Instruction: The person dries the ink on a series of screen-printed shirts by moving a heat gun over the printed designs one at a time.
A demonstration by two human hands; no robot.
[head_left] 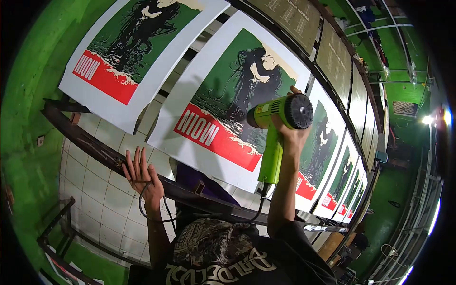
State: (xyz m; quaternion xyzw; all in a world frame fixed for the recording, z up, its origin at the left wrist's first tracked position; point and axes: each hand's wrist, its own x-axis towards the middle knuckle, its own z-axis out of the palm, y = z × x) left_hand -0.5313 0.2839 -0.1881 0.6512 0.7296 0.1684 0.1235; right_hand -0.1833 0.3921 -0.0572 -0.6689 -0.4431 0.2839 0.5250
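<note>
My right hand (295,135) is wrapped round the handle of a lime-green heat gun (273,154), held over a printed shirt panel (180,102). The gun's dark nozzle points left across the print, which shows a black figure on green and a red block with white lettering. A black cable (260,206) runs down from the handle and loops towards my left wrist. With fingers stretched out, my left hand (144,176) lies at the dark metal rail (173,186) along the near edge; its palm side is hidden.
Another printed panel (114,104) lies to the left, and several more with the same print curve away to the right. Brown lettered boards (289,19) stand along the far side. White tiles (107,156) show below the rail, and a green wall (28,95) rises at left.
</note>
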